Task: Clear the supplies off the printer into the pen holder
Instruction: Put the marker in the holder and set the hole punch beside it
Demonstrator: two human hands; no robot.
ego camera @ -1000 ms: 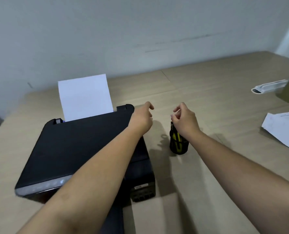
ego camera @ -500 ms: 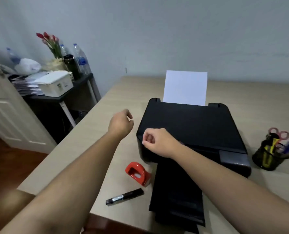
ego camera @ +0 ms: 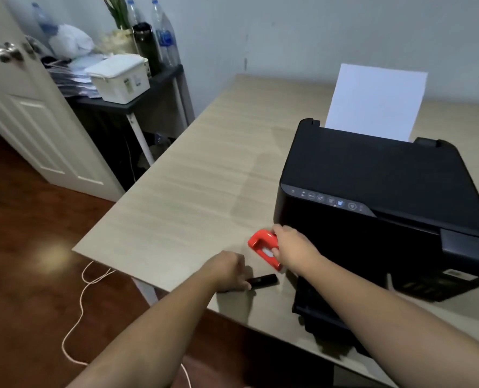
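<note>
A black printer (ego camera: pixel 373 175) stands on the beige table (ego camera: pixel 204 177) with a white sheet (ego camera: pixel 375 102) upright in its rear feed; its lid is bare. Left of its front corner, my right hand (ego camera: pixel 291 247) grips a red stapler (ego camera: pixel 262 246) just above the tabletop. My left hand (ego camera: pixel 230 271) is closed over one end of a black marker (ego camera: pixel 263 281) lying near the table's front edge. The pen holder is out of view.
The printer's black output tray (ego camera: pixel 316 312) sticks out toward me. Past the table's left edge stand a dark side table (ego camera: pixel 160 79) with a white box, bottles and papers, a white door (ego camera: pixel 22 107), and a white cord (ego camera: pixel 78 317) on the wooden floor.
The view swung left and down from the printer. My right hand left the printer's corner and took the red stapler. My left hand dropped onto the black marker.
</note>
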